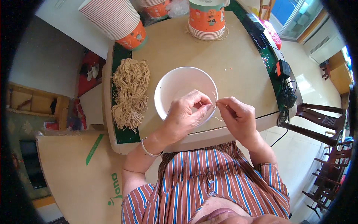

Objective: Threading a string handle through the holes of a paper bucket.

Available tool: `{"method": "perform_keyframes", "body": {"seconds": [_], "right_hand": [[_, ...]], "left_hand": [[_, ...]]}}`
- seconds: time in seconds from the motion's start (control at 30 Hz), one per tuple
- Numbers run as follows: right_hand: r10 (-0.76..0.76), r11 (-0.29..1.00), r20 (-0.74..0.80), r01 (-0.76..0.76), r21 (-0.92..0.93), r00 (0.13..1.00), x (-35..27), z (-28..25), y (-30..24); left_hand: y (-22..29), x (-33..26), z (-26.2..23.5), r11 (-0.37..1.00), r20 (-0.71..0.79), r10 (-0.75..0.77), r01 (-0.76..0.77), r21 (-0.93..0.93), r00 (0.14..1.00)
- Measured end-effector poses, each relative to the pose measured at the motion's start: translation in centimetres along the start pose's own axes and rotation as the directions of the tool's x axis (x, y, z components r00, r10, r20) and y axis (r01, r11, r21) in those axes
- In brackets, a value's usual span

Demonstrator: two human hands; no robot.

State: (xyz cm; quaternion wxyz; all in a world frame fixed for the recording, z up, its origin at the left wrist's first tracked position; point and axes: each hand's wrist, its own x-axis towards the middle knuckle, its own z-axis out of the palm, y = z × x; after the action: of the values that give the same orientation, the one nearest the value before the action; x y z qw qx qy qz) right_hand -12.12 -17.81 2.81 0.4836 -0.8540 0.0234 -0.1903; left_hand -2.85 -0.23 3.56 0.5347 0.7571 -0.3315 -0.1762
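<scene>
A white paper bucket (164,89) stands on the table in front of me with its mouth facing up. At the right side of its rim, both hands meet over a thin beige string (217,119), whose loose end hangs by the bucket. My left hand (188,110) reaches across the near part of the bucket, thumb and forefinger closed in a pinch on the string. Just outside the rim, my right hand (238,114) pinches the same string between its fingertips. The fingers hide most of the string there, so I cannot tell whether it is knotted.
Left of the bucket lies a bundle of beige strings (130,93). Stacked orange paper buckets (128,35) lean at the far left, and another stack (207,20) stands at the back. Black cables and a power adapter (282,70) line the table's right edge. A cardboard box (74,171) sits lower left.
</scene>
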Motion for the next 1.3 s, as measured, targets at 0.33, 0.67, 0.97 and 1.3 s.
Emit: {"method": "perform_keyframes", "body": {"seconds": [0.33, 0.67, 0.97, 1.3], "right_hand": [[0.058, 0.995, 0.012, -0.059, 0.083, 0.998, -0.3, 0.0, 0.7], [0.029, 0.995, -0.037, -0.025, 0.096, 0.999, -0.5, 0.3, 0.6], [0.123, 0.980, -0.053, -0.113, 0.164, 0.991, -0.8, 0.6, 1.9], [0.352, 0.793, 0.215, -0.412, 0.449, 0.911, -0.4, -0.5, 1.8]], "left_hand": [[0.6, 0.1, 0.7, 0.996, 0.015, 0.046, -0.047, 0.073, 0.999], [0.4, 0.4, 1.2, 0.986, -0.014, 0.118, -0.115, 0.120, 0.993], [1.1, 0.3, 0.7, 0.987, 0.025, 0.079, -0.082, 0.140, 0.997], [1.0, 0.3, 0.6, 0.982, 0.038, 0.101, -0.106, 0.159, 0.994]]}}
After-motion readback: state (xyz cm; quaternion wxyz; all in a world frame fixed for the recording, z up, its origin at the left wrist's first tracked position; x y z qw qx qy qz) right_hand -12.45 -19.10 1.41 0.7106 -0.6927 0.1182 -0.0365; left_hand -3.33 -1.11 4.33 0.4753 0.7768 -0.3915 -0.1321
